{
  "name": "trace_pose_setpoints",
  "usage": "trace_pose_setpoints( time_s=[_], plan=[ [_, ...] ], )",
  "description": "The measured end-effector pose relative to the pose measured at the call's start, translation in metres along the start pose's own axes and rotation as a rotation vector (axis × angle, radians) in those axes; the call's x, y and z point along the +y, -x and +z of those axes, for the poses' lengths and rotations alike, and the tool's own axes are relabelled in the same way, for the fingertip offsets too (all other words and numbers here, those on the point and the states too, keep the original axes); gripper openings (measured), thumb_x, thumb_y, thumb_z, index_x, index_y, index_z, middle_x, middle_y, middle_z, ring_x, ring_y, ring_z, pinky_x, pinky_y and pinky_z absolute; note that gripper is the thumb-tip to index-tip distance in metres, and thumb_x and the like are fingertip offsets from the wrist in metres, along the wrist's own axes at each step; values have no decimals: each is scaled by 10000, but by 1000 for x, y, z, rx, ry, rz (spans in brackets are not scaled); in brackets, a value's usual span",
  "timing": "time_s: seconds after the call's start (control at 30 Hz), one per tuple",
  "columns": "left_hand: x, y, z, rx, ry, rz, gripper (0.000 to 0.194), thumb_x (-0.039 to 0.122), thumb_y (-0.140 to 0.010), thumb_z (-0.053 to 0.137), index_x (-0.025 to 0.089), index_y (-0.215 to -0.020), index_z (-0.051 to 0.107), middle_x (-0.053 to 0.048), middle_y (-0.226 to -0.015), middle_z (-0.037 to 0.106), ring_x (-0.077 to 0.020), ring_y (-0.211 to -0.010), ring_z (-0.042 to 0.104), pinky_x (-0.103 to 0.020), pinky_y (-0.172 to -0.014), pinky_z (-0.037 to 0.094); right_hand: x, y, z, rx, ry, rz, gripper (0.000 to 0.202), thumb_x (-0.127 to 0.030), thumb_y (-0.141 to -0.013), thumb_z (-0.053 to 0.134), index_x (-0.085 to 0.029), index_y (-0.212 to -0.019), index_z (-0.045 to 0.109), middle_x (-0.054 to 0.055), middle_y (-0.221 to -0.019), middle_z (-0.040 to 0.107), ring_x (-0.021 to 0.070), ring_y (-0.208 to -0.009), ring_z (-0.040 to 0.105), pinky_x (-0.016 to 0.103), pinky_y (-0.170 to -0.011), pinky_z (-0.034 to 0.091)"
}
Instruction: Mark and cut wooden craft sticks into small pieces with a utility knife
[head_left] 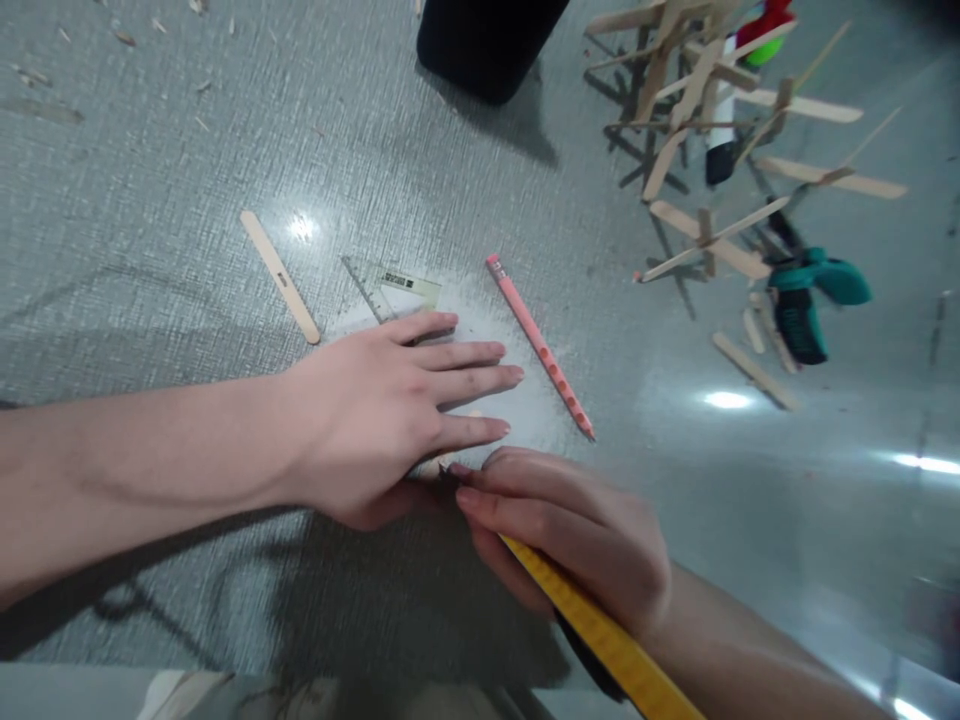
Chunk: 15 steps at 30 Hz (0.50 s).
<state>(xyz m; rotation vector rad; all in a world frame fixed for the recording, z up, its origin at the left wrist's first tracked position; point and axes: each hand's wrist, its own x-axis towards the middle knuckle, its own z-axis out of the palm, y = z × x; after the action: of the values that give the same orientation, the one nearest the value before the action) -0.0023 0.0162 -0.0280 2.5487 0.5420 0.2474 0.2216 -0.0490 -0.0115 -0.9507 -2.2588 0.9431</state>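
My left hand [397,400] lies flat on the grey table, fingers spread. A small bit of pale wood [429,469] shows at its lower edge, mostly hidden under the palm and thumb. My right hand [577,530] is closed around a yellow utility knife [600,625], whose dark tip meets the wood beside my left hand. Partly covered by my left fingers is a clear set square [409,288]. A pink pencil [536,345] rests to the right of those fingertips, and a flat craft stick [279,275] with a small dark slot in its middle lies above my left wrist.
Several crossed craft-stick assemblies [705,235] stand at the upper right, near a teal-and-black tool [814,290]. Loose stick pieces [754,370] lie below them. A black container [487,50] is at the top. Wood scraps [34,75] and pale dust dot the table.
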Motion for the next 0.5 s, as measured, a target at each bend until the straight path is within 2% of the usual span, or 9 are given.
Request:
trace_pose_setpoints(
  time_s=[0.13, 0.27, 0.37, 0.5],
  plan=[
    [0, 0, 0, -3, 3, -5, 615, 472, -843, 640, 233, -1405, 569, -81, -1610, 383, -306, -1513, 335, -539, -1263, 172, 5, 3, 1, 14, -35, -62, 222, -45, -882, 649, -173, -1063, 660, 39, -875, 685, 127, -689, 623, 270, -652, 549],
    [1, 0, -1, -22, 1, -8, 630, 454, -828, 655, 237, -1412, 561, -78, -1615, 374, -300, -1514, 334, -541, -1263, 171, 8, 3, 1, -25, -24, -54, 193, -65, -898, 633, -179, -1052, 648, 29, -858, 672, 126, -698, 621, 266, -658, 550],
    [1, 0, -1, -30, -20, -6, 685, 464, -779, 694, 250, -1416, 557, -76, -1619, 365, -307, -1516, 329, -545, -1264, 180, 7, 3, 1, -10, -11, -73, 194, -55, -891, 631, -183, -1037, 640, 29, -862, 671, 129, -711, 631, 263, -664, 556],
    [1, -1, 0, -14, -34, -11, 668, 485, -799, 688, 251, -1411, 559, -68, -1610, 385, -302, -1512, 340, -551, -1259, 195, 6, 2, 2, 14, -16, -69, 203, -58, -899, 624, -184, -1056, 645, 27, -862, 668, 132, -707, 631, 267, -661, 566]
  ],
)
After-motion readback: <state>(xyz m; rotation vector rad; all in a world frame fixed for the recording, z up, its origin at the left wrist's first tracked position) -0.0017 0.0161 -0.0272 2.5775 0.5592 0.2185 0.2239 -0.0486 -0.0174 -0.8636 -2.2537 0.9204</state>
